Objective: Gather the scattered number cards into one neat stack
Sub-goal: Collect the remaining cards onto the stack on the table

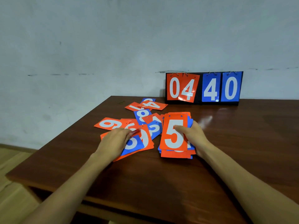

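Fingers of right hand [194, 135] grip stack [168, 136]; those of left hand [115, 140] blur over cards [110, 124], grasp unclear.

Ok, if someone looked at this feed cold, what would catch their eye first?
Probably the big orange 5 card topping the stack that the right hand grips mid-table. Next come the loose orange and blue cards fanned out to its left, with the left hand on them, its fingers blurred. The scoreboard reading 04 40 stands by the wall at the back right.
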### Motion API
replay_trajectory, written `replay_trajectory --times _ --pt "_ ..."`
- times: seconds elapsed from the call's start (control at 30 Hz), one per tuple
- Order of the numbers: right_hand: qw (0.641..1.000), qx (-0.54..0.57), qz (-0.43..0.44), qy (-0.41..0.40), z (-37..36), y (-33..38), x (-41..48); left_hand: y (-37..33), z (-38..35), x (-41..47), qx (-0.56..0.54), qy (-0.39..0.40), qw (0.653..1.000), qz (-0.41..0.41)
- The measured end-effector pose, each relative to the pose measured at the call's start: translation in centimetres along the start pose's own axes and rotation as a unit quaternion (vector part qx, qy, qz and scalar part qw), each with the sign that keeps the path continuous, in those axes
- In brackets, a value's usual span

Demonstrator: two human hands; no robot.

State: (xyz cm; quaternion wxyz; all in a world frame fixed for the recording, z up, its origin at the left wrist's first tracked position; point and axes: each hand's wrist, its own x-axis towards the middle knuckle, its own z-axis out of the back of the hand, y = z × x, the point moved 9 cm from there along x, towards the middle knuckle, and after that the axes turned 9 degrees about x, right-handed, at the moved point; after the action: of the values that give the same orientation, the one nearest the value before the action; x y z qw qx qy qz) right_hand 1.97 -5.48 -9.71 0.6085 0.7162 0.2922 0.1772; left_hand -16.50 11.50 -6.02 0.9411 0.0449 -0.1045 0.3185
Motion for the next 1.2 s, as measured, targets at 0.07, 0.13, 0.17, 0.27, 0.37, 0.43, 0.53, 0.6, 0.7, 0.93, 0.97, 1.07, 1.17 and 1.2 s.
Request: replay_trajectory --times 0.07,0.13,0.17,0.27,0.37,0.43,0.53,0.6,0.7,0.93,0.97,1.07,1.17,1.2 --pt "1.000 -0.013 0.003 0.020 0.0 0.1 -0.1 -1.2 1.1 -0.2 -0.043 -0.036 0.998 0.014" --pt "0.999 -0.035 0.005 0.039 -0.3 0.2 -0.2 -3.1 2.6 -0.8 -0.116 -0.103 0.988 0.004" --pt "0.998 -0.042 0.004 0.044 -0.4 0.1 -0.3 -4.3 3.2 -1.2 -0.149 -0.136 0.979 -0.016" --pt "0.999 -0.031 0.008 0.042 -0.5 0.2 -0.5 -8.4 3.3 -1.9 -0.183 -0.147 0.967 -0.099" --pt "0.999 0.016 0.020 0.026 -0.1 0.5 -0.6 -11.3 1.6 -1.8 -0.167 -0.078 0.969 -0.162" --pt "0.999 0.030 0.025 0.029 0.0 0.5 -0.6 -12.2 1.0 -1.9 -0.156 -0.049 0.965 -0.207" --pt "0.997 0.003 0.055 0.047 -0.3 0.8 -0.6 -11.7 0.4 -2.4 -0.206 0.007 0.951 -0.232" --pt "0.997 -0.019 0.060 0.043 -0.2 0.7 -0.5 -9.8 0.6 -2.4 -0.256 0.017 0.947 -0.195" --pt "0.999 -0.017 0.031 0.023 0.1 0.4 -0.5 -4.3 1.1 -1.1 -0.272 -0.003 0.961 -0.054" --pt "1.000 -0.009 0.013 -0.001 0.5 0.4 -0.8 2.1 -1.5 -2.0 -0.056 0.209 0.976 0.011" --pt "1.000 -0.011 0.012 -0.003 0.5 0.4 -0.8 1.9 -1.4 -2.1 -0.056 0.200 0.978 0.009" --pt "1.000 -0.006 -0.005 -0.015 0.6 0.0 -0.8 1.1 -1.1 -1.8 -0.050 0.174 0.983 -0.012" --pt "1.000 -0.003 -0.009 -0.015 0.7 -0.1 -0.7 0.7 -1.0 -1.0 -0.049 0.150 0.987 -0.017" --pt "1.000 -0.004 -0.010 -0.012 0.6 -0.1 -0.7 0.6 -0.9 -0.9 -0.046 0.138 0.989 -0.013"
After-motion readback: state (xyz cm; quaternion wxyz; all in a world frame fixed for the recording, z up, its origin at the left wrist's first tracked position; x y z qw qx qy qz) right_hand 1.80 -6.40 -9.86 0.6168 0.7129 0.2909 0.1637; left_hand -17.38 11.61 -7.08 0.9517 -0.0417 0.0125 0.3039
